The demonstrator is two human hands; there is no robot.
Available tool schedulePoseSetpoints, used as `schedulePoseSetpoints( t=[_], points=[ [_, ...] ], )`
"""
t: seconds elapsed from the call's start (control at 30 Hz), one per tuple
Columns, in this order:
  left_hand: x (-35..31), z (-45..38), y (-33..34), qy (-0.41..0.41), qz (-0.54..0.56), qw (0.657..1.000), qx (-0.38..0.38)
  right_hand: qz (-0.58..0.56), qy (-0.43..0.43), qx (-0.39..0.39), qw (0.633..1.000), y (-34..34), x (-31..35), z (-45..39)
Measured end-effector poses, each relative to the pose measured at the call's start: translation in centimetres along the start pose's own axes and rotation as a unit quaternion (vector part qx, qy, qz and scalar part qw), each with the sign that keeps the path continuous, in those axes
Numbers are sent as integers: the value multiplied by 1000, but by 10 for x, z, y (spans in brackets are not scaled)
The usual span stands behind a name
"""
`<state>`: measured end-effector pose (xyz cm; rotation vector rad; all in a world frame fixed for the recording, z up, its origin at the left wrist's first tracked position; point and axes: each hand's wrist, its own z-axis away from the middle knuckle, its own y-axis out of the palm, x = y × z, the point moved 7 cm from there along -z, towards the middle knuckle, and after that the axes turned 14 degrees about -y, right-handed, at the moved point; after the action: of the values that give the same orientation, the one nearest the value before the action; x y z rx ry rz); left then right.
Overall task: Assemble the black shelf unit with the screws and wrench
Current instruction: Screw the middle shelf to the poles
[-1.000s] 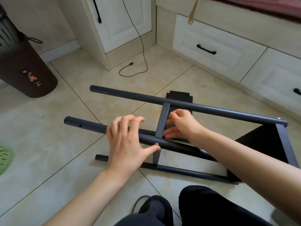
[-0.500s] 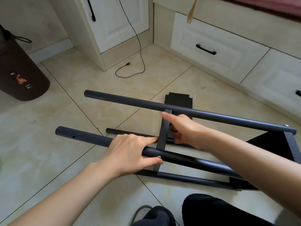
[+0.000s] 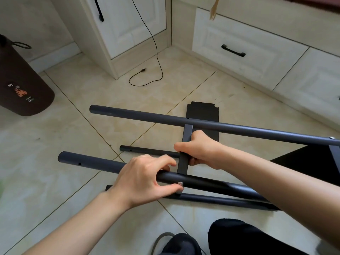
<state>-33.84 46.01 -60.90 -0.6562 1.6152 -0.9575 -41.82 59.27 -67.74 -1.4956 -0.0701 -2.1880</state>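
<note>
The black shelf frame lies on its side on the tiled floor. Its upper far pole [image 3: 139, 115] and near pole [image 3: 88, 160] run left to right, joined by a flat crossbar [image 3: 186, 133]. My left hand [image 3: 141, 179] grips the near pole, thumb beside a silver screw head [image 3: 180, 188]. My right hand [image 3: 199, 150] curls round the crossbar's middle. Two thinner poles [image 3: 147, 150] lie lower, near the floor. A black shelf panel [image 3: 202, 112] lies flat behind the frame. No wrench is in view.
A brown bin [image 3: 22, 89] stands at the left. A black cable [image 3: 156, 50] trails over the tiles by the white cabinet [image 3: 127, 28]. White drawers [image 3: 246, 50] line the back right. My dark-trousered knee [image 3: 244, 238] and shoe [image 3: 178, 245] are at the bottom edge.
My left hand dropped from above onto the near pole and closed round it. My right hand shifted along the crossbar and wrapped round it. The frame rose slightly toward me.
</note>
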Motion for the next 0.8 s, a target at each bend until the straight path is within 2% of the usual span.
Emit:
schedulePoseSetpoints(
  t=[0.1, 0.17, 0.33, 0.37, 0.43, 0.5, 0.57, 0.6, 0.67, 0.7, 0.8],
  points=[
    [6, -12, 5, -66, 18, 995, 77, 38, -10, 18, 999, -5, 3, 0],
    [3, -23, 10, -48, 21, 990, 128, 62, -14, 44, 997, -8, 5, 2],
    [2, -49, 13, 9, -55, 985, 165, 30, 9, 118, 993, -29, 11, 12],
    [3, -51, 15, 19, -67, 982, 173, 56, 3, 129, 990, -40, 14, 14],
    [2, -53, 19, 50, -92, 978, 181, 185, -47, 112, 975, -65, 27, 15],
    [-3, -56, 20, 85, -117, 971, 188, 306, -159, 25, 938, -90, 51, 15],
    [-9, -60, 21, 132, -160, 959, 193, 389, -276, -94, 874, -107, 73, 16],
    [-12, -62, 23, 156, -182, 951, 197, 440, -306, -121, 835, -108, 78, 15],
    [-19, -66, 25, 195, -205, 936, 211, 542, -302, -95, 778, -99, 72, 4],
    [-21, -68, 26, 209, -209, 931, 216, 571, -291, -60, 765, -91, 63, -3],
    [-29, -72, 29, 239, -215, 922, 215, 572, -301, 0, 763, -79, 46, -13]
  ],
)
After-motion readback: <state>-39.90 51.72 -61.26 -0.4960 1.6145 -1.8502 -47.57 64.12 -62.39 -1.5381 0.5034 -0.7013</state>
